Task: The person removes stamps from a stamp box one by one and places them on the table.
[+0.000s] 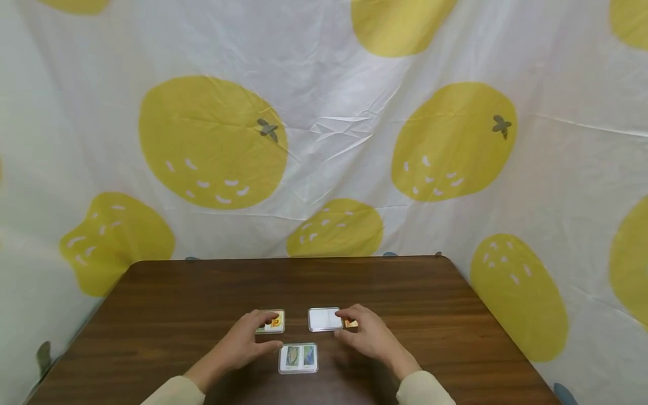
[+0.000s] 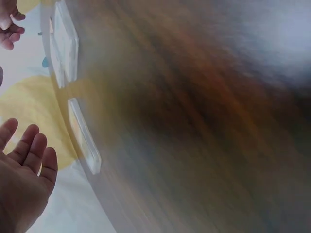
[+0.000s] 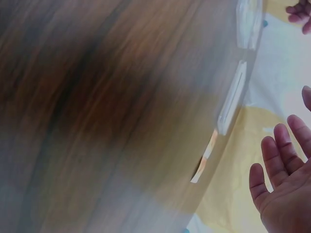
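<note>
My left hand hovers with loosely bent fingers over a clear flat case that holds an orange picture, and partly hides it. Its thumb is close to a second clear case showing two small pictures in green and blue. Opposite, my right hand has its fingertips by a third case with a plain white inside. An orange card lies partly hidden behind those fingers. In the right wrist view the card lies flat near a case. Neither hand appears to hold anything.
All the cases lie on a brown wood-grain table, its far edge meeting a hanging white cloth with large yellow fruit prints. Cloth also hangs at both sides of the table.
</note>
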Motion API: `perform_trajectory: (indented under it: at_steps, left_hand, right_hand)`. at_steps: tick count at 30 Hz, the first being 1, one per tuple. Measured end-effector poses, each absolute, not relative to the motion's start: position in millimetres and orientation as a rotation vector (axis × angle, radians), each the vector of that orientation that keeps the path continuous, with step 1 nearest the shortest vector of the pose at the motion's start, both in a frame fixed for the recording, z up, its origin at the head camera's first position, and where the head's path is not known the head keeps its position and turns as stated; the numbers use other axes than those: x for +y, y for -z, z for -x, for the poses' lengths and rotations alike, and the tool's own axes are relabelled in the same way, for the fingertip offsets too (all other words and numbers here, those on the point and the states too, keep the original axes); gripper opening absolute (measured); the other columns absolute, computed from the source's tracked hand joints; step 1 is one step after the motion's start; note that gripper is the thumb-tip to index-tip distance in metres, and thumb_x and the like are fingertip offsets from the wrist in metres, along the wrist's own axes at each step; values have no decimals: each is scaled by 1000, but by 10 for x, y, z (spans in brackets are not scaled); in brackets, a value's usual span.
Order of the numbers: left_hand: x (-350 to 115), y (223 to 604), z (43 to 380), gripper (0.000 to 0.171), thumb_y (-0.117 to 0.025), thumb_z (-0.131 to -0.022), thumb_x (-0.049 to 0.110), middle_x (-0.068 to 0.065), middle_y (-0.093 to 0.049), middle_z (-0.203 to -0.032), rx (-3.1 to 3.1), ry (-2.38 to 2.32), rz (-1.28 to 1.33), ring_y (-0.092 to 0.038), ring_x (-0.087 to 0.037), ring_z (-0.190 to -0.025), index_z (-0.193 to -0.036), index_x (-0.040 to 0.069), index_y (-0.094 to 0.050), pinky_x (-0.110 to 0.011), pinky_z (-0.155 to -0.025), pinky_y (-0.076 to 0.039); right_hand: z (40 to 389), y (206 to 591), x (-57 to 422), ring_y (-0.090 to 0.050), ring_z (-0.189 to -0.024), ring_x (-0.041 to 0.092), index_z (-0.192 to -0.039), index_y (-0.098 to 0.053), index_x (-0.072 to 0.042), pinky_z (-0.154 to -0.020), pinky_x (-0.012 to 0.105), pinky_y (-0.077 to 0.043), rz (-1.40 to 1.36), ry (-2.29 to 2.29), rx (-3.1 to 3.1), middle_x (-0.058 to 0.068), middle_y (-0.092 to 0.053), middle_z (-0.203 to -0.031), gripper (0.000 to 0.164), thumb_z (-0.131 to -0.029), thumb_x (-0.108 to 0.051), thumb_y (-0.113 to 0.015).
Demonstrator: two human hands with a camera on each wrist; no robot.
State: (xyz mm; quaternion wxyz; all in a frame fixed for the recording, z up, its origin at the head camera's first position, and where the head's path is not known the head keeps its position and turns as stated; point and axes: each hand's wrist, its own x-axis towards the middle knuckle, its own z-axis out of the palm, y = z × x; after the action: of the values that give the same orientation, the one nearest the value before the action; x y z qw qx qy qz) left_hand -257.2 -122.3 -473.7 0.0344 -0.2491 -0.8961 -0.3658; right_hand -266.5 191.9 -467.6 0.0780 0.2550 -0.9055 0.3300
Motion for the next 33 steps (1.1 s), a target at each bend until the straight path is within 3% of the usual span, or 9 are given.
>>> perform_trajectory:
  at_steps: [9,25,33]
  left_hand:
    - [-1306,4846,2446,65,-80,-83,39,-15,-61,-122,-2789,1158,786,-58,-35,-108,-130,0,-59,-55,-90,-46]
    - [-1297,4985,2442,73,-83,-79,38,-17,-58,-126,-2824,1215,864,-54,-38,-115,-132,-3,-56,-57,-96,-41]
    - [-1285,5043,2441,72,-84,-77,40,-12,-59,-125,-2802,1183,912,-53,-36,-116,-131,0,-57,-57,-98,-39]
  right_hand:
    - [2555,4723,1717,-60,-103,27,-120,-68,-4,-89,41,-48,-820,-988,-2755,6,-64,-109,45,-84,-29,-78]
    - [2520,4861,1503,-59,-108,20,-122,-68,-9,-94,40,-46,-869,-905,-2841,1,-63,-114,53,-79,-39,-81]
    - [2531,4909,1454,-56,-112,21,-125,-67,-13,-96,42,-44,-844,-871,-2929,-1,-61,-118,58,-78,-44,-81]
